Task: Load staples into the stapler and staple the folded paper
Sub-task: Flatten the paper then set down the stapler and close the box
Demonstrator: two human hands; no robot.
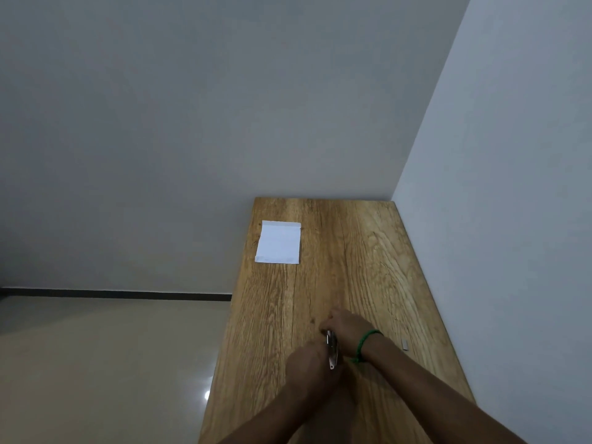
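Note:
A small metal stapler (332,349) is held between both hands over the near middle of the wooden table (368,251). My left hand (309,366) grips its near end. My right hand (346,326), with a green band on the wrist, closes over its far end. Most of the stapler is hidden by the fingers, so I cannot tell whether it is open. A short strip of staples (405,344) lies on the table to the right of my right wrist. The folded white paper (278,242) lies flat at the far left of the table.
The table stands in a corner, with a grey wall behind it and a white wall (512,187) along its right edge. Its left edge drops to a shiny tiled floor (112,363).

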